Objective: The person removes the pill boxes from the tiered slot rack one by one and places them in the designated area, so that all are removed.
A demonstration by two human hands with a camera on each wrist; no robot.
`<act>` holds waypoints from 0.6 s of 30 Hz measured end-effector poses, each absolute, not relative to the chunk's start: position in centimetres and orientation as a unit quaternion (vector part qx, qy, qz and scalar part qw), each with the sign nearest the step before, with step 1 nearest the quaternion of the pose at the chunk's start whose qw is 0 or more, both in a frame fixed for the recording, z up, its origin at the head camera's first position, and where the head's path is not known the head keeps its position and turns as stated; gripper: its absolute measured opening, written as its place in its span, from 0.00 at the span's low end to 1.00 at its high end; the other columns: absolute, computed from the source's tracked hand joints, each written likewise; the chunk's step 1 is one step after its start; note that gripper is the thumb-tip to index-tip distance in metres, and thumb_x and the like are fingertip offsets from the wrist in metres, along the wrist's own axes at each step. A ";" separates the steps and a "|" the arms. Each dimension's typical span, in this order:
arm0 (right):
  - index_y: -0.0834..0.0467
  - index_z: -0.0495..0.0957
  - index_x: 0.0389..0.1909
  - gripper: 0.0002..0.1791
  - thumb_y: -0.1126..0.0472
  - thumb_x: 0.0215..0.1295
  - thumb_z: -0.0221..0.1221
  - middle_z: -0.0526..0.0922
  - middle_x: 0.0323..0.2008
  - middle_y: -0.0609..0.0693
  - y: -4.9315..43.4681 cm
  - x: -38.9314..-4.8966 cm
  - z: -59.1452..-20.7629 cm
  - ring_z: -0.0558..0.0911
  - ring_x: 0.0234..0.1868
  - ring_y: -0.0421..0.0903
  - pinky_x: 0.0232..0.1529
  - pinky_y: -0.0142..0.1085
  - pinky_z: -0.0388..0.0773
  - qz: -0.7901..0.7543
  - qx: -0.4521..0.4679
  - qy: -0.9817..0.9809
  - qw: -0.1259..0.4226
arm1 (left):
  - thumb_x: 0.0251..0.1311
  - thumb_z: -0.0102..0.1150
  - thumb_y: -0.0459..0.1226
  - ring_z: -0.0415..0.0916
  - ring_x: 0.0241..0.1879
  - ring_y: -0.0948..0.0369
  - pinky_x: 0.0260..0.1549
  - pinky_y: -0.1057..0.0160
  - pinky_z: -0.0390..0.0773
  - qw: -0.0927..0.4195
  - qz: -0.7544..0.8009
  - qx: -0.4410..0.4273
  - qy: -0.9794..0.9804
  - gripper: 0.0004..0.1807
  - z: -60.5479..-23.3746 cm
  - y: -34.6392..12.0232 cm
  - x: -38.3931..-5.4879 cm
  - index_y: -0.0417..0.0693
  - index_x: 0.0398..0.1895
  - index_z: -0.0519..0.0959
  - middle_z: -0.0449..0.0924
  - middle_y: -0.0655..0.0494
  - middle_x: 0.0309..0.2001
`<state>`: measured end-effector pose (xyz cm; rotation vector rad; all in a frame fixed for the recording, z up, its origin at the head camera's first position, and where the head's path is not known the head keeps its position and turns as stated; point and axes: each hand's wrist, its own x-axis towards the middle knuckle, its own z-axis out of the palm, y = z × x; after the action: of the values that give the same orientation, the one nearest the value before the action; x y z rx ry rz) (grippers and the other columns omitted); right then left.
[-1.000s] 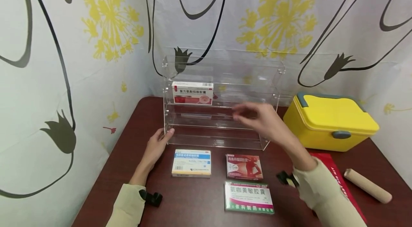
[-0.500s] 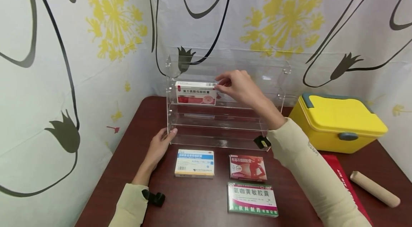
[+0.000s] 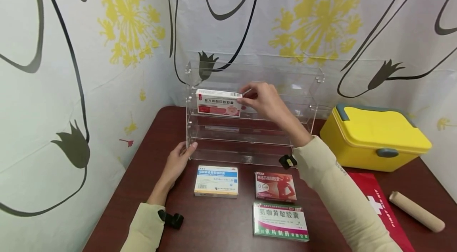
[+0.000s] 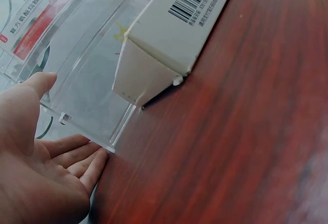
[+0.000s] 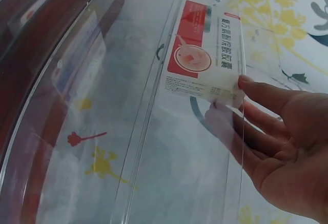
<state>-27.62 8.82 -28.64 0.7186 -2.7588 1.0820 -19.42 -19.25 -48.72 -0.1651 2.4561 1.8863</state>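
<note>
A clear acrylic display rack (image 3: 246,158) stands on the dark red table. On its upper tier, at the left, a white and red medicine box (image 3: 218,105) stands on edge, its printed front facing me. My right hand (image 3: 264,99) pinches this box by its upper right corner; the right wrist view has the thumb of that hand (image 5: 292,142) at the corner and the other fingers partly behind clear plastic. My left hand (image 3: 178,162) holds the rack's lower left side. In the left wrist view, thumb and fingers of that hand (image 4: 36,167) lie on opposite sides of the panel.
In front of the rack lie a blue and white medicine box (image 3: 216,181), a red one (image 3: 275,186) and a green and white one (image 3: 280,221). At right are a yellow lidded case (image 3: 375,137), a red first aid pouch (image 3: 382,208) and a tan roll (image 3: 417,211).
My right hand has moved left and up from the rack's right part to the white and red box and taken hold of its corner. The box now tilts slightly. My left hand stays on the rack.
</note>
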 end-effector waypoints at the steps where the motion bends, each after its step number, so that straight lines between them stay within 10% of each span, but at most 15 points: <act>1: 0.58 0.83 0.45 0.12 0.57 0.64 0.66 0.87 0.35 0.50 8.9 -27.7 -28.7 0.85 0.33 0.43 0.38 0.39 0.81 0.358 0.232 -0.903 0.047 | 0.57 0.54 0.69 0.63 0.67 0.51 0.63 0.46 0.64 0.020 0.608 -0.054 0.792 0.45 -48.7 -19.3 -19.4 0.52 0.70 0.64 0.66 0.46 0.68; 18: 0.58 0.86 0.43 0.12 0.57 0.61 0.68 0.87 0.34 0.48 9.4 -28.4 -28.9 0.86 0.33 0.44 0.36 0.38 0.81 0.367 0.246 -0.895 0.065 | 0.56 0.53 0.70 0.62 0.68 0.51 0.63 0.46 0.64 0.025 0.606 -0.053 0.794 0.48 -48.8 -19.4 -19.5 0.50 0.72 0.62 0.64 0.45 0.69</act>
<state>-28.40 9.39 -28.93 0.7431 -2.6995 1.1072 -19.46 -19.37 -48.77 -0.1654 2.4538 1.8723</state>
